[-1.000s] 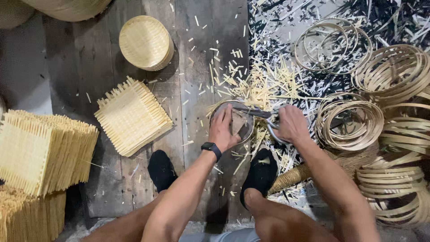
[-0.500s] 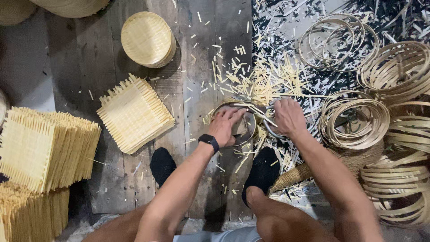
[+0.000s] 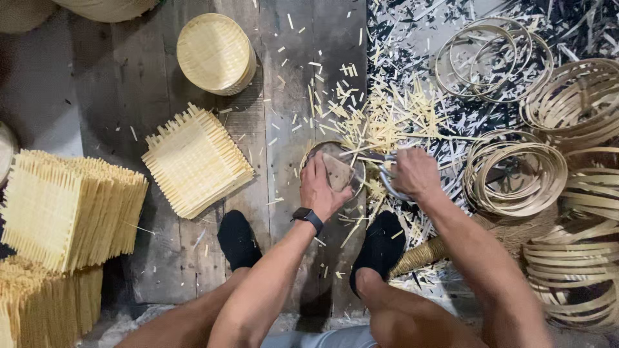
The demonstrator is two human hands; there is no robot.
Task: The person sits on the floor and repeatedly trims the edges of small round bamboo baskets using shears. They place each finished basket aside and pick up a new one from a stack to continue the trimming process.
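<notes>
A: Floor noted, left to right?

B: At far left, stacks of square woven bamboo mats (image 3: 68,206) are seen piled on edge. Beside them one loose square mat (image 3: 196,161) is laid flat on the dark wooden floor planks (image 3: 284,84), with a round woven tray (image 3: 215,53) set above it.

A: And the centre?

B: A small round woven piece (image 3: 335,169) is held down on the planks, just ahead of two black-socked feet. The left hand (image 3: 320,187), a black watch (image 3: 308,218) worn at its wrist, is pressed flat on that piece, fingers curled over its near rim. The right hand (image 3: 414,174) is closed around a metal cutting tool (image 3: 389,175) at the piece's right edge; the blades are hidden.

A: Right side?

B: Pale bamboo offcuts (image 3: 387,116) are scattered thickly there. Coiled bamboo hoops (image 3: 516,171) are heaped to the far right.
</notes>
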